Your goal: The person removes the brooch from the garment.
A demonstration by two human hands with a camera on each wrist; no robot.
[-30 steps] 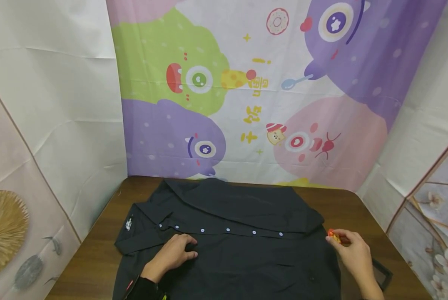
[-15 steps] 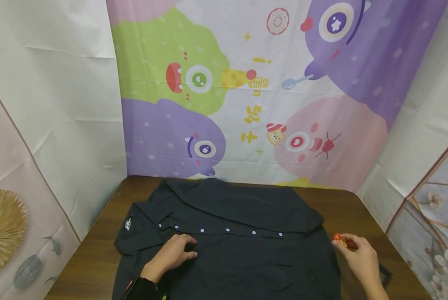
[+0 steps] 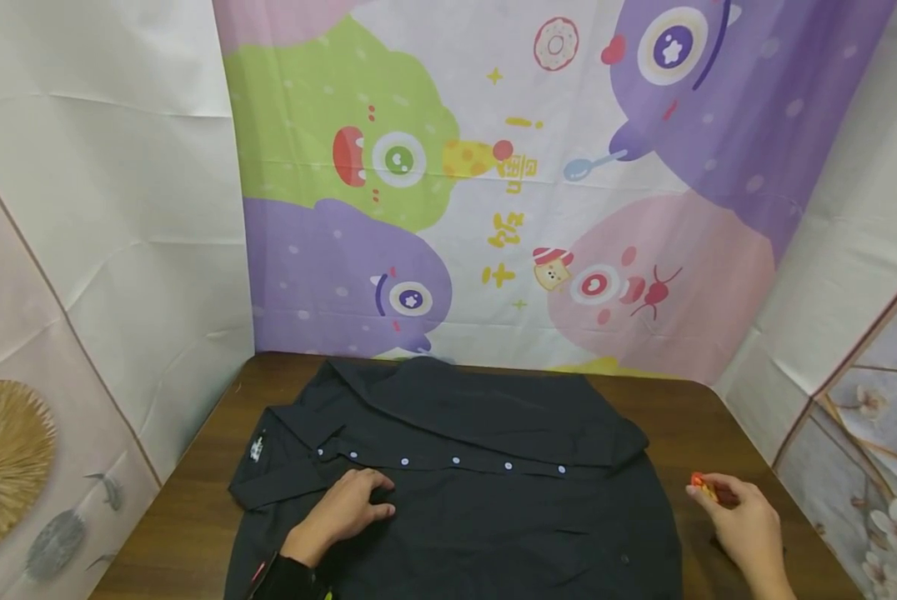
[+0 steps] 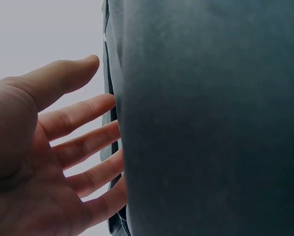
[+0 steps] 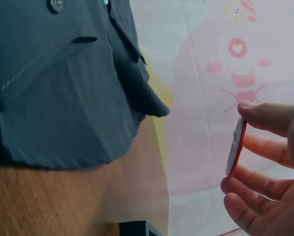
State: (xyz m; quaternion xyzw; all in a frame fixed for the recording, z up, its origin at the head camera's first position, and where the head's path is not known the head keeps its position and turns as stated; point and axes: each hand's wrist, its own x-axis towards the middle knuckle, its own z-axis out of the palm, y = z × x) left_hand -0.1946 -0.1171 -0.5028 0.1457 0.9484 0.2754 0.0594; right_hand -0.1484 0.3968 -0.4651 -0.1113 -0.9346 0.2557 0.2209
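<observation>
A dark shirt (image 3: 493, 525) with a row of pale buttons lies spread over the wooden table. My left hand (image 3: 347, 506) rests on it below the button row, fingers loosely extended. In the left wrist view, the fingertips (image 4: 110, 101) meet the dark cloth and nothing is gripped. To the right of the shirt, my right hand (image 3: 750, 521) pinches a small flat red-and-yellow badge-like piece (image 3: 704, 487) between thumb and fingers. Seen edge-on in the right wrist view, this piece (image 5: 235, 147) has a pale back with a small knob and a red front.
The table (image 3: 681, 417) shows around the shirt. A black object (image 5: 134, 228) pokes in at the bottom of the right wrist view, and my right hand mostly hides it in the head view. Behind stands a cartoon-printed curtain (image 3: 486, 317), with pale hangings on both sides.
My right hand has moved right, away from the shirt's edge, carrying the badge-like piece and covering most of the black object. My left hand has stayed put.
</observation>
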